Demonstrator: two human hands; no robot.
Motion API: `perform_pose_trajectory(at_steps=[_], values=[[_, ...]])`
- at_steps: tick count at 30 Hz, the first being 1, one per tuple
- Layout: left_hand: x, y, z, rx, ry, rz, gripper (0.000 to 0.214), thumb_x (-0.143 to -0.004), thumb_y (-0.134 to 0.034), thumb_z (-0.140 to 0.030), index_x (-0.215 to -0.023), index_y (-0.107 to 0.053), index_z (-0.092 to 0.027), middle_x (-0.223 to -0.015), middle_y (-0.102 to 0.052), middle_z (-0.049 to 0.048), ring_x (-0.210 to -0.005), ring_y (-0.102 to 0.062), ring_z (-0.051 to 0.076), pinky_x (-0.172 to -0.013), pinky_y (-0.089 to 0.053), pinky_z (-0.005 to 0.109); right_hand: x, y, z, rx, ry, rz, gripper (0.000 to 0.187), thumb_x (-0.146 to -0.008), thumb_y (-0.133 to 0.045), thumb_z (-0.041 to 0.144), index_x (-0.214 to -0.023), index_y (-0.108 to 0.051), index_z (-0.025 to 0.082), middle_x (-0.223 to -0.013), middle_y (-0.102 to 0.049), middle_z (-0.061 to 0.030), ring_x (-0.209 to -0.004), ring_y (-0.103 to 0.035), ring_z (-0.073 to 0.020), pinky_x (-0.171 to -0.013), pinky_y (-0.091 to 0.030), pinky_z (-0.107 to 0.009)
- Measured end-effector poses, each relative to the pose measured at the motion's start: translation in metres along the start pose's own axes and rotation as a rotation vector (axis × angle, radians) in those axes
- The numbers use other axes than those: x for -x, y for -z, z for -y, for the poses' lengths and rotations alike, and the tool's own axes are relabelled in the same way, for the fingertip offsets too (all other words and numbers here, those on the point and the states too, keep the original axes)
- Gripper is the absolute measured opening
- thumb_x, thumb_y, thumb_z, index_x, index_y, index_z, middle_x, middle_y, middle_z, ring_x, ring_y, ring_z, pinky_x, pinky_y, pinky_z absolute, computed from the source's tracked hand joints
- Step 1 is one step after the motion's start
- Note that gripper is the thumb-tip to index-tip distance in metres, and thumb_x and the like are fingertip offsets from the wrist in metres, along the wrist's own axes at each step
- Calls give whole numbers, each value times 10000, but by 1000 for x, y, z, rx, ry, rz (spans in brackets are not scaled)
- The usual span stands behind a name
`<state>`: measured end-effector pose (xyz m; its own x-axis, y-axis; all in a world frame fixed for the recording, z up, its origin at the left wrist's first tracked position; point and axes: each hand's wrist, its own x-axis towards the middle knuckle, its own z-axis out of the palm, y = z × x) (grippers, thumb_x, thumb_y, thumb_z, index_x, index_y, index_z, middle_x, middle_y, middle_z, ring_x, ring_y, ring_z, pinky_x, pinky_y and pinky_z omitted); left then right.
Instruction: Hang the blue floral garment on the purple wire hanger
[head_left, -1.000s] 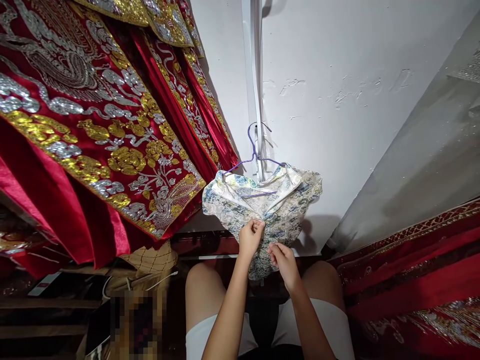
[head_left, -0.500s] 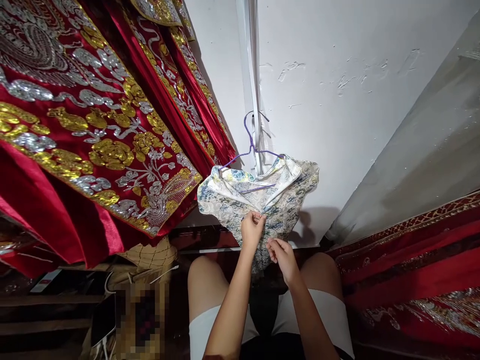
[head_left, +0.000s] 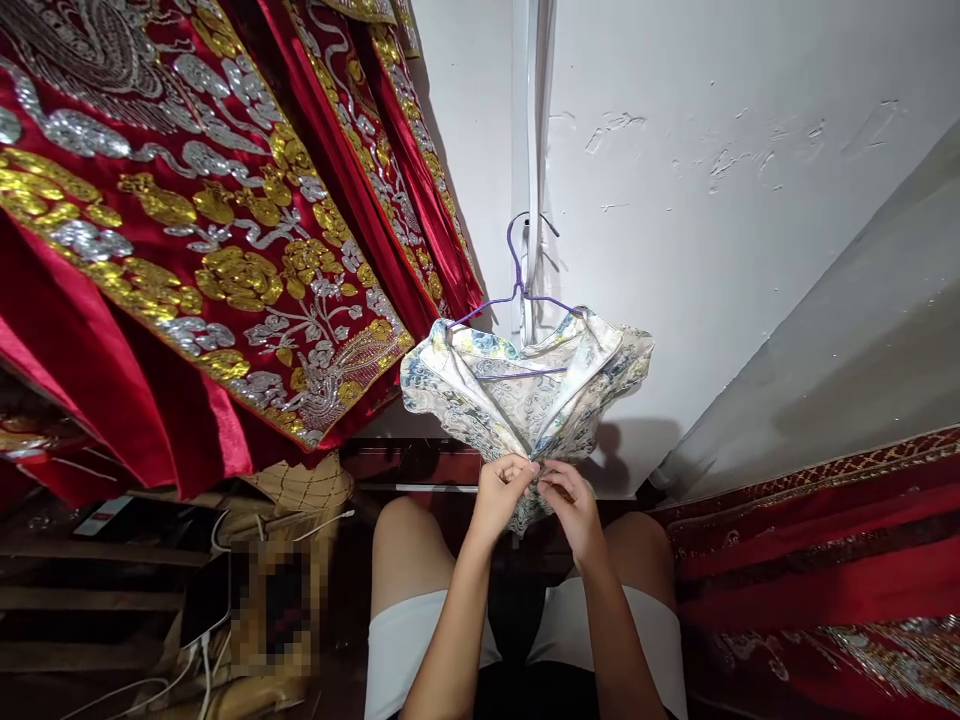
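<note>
A short-sleeved floral blouse (head_left: 465, 400), white with blue and yellow, hangs on a thin purple wire hanger (head_left: 517, 290). Its collar and neckline spread apart at the top, and the front edges meet at my fingers. My left hand (head_left: 506, 490) pinches the front edge just below the neck opening. Close beside it, my right hand (head_left: 566, 500) has its fingertips closed on the other side of the front. Both sets of fingertips nearly meet. Whatever small fastening may lie between them is hidden.
White conduit (head_left: 534, 150) runs up the wall (head_left: 675, 130) behind the hanger. Red cloth (head_left: 247, 230) with gold and silver sequins hangs at left, more red fabric (head_left: 825, 540) at right. A phone (head_left: 206, 600) with white cables lies on a wooden seat at lower left.
My right hand has come up to the blouse front beside my left. My left hand has shifted slightly lower, and the blouse front is drawn down towards me. The view has moved a little.
</note>
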<state>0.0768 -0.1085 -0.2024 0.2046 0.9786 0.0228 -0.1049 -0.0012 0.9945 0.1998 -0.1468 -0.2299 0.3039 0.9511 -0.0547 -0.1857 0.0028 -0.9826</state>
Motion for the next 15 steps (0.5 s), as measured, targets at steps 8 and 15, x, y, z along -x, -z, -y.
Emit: perform_pose_trajectory(at_steps=[8,15], values=[[18,-12,-22,146,-2,-79,462,-719,-835,-554,-610,-651,-144,-447,-433,-58,-435,-309,50,-469,-211,210,7,-15,10,267,311,102,229,-939,-573,430,-985,-645,217,-928,-684,-52,-899,-638,-223,-828,-505,-339],[26,-7,-30,98,-43,-85,461,-710,-849,-542,-609,-639,-144,-443,-441,-55,-417,-320,49,-453,-205,208,8,-24,9,321,407,118,172,-979,-489,351,-890,-570,228,-842,-621,-33,-815,-582,-209,-758,-479,-319]])
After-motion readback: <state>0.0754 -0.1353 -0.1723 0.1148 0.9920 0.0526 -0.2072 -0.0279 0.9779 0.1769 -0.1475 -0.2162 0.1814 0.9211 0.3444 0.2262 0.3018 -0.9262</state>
